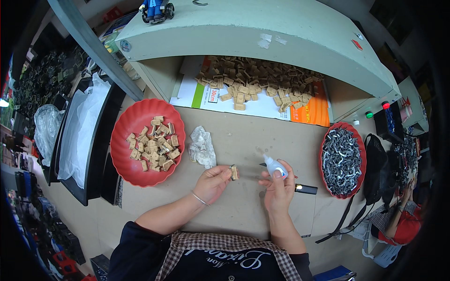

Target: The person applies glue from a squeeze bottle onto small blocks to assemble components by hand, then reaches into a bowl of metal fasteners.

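Over the middle of the table, my left hand (212,184) is closed, pinching a small tan block (235,173) with a dark edge between thumb and fingertips. A short way to the right, my right hand (280,188) wraps round a small white squeeze bottle (275,168) with a pale pointed nozzle, tilted up and to the left. A thin dark pointed tip (263,164) sticks out beside that bottle; the rest of this tool is mostly hidden by my fingers. The nozzle and the block are apart. A crumpled white tissue (202,146) lies just beyond my left hand.
A red scalloped bowl (123,136) of similar tan pieces sits left; another red bowl (361,161) of shiny metal parts sits right. Many tan blocks (243,89) lie under the pale green shelf (262,35). A black cylinder (306,189) lies near my right hand.
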Tool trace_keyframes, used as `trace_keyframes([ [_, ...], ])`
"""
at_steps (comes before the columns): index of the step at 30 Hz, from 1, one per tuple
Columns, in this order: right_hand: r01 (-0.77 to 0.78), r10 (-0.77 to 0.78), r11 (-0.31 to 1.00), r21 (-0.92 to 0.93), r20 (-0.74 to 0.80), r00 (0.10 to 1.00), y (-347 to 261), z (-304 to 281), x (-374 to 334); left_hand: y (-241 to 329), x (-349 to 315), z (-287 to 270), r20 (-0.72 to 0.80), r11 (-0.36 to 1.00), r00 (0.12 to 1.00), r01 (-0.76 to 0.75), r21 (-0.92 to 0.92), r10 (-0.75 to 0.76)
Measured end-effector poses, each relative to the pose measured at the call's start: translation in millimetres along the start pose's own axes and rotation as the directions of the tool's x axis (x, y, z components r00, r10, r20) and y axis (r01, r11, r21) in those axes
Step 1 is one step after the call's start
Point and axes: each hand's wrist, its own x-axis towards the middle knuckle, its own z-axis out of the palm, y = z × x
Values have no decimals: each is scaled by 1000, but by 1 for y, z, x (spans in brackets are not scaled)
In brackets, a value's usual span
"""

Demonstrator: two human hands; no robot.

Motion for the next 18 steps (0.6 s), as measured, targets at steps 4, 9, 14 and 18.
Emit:
trace_keyframes([
  [4, -103, 102, 994, 22, 42, 994, -1, -2, 3, 2, -2, 1, 41, 996, 999, 19, 85, -23],
  [9, -231, 224, 968, 99, 71, 972, -7, -6, 6, 13, -6, 18, -15, 850, 1000, 30, 526, -26],
  [14, -258, 259, 966, -22, 113, 959, -8, -9, 5, 18, -6, 25, 557, -22, 781, -575, 818, 283],
  [18, -257, 257, 966, -20, 116, 959, -5, -8, 5, 18, -8, 29, 582, -150, 759, -565, 812, 293],
])
